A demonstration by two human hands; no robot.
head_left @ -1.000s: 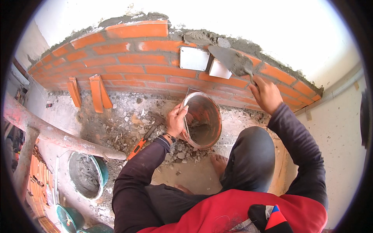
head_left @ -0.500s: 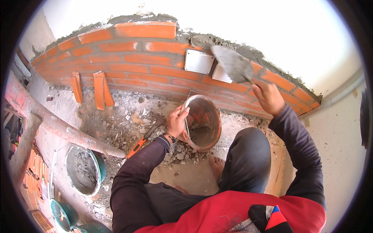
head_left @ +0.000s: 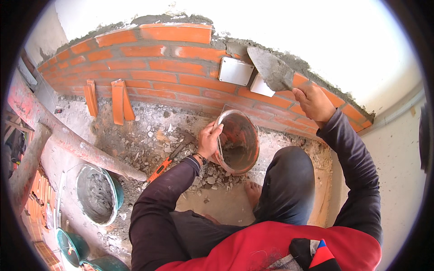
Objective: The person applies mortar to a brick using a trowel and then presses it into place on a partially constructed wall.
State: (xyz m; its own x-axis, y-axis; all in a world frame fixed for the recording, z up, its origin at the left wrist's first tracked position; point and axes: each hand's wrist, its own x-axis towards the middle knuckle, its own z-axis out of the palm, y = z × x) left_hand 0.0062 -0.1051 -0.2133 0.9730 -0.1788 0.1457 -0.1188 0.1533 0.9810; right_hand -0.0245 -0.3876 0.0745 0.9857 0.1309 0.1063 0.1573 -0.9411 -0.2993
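Far left, paint-smeared pole point(head_left: 68, 128) crosses above the floor; under its right end, green bucket point(head_left: 119, 196) of grey mortar, standing apart from the person. Brick strips point(head_left: 120, 101) lean upright against the brick wall point(head_left: 177, 67), probably just parked out of the way. Orange-handled hammer point(head_left: 162, 168) lies on rubble, head end nearest the work bucket. Left hand point(head_left: 209, 141) is closed on the rim of the orange bucket point(head_left: 247, 135), thumb over the edge; likely steadying it, mouth facing up toward the person, some mortar inside. Bucket sits by the wall base, between both arms, presumably for short reach. Above it, metal cover plate point(head_left: 236, 71) and white box point(head_left: 261, 86) on the wall. Trowel point(head_left: 271, 67) is up at the top brick course, blade overlapping the box's upper edge; contact with the wall, can't tell. Right hand point(head_left: 313, 104) wraps its handle, fingers curled tight.
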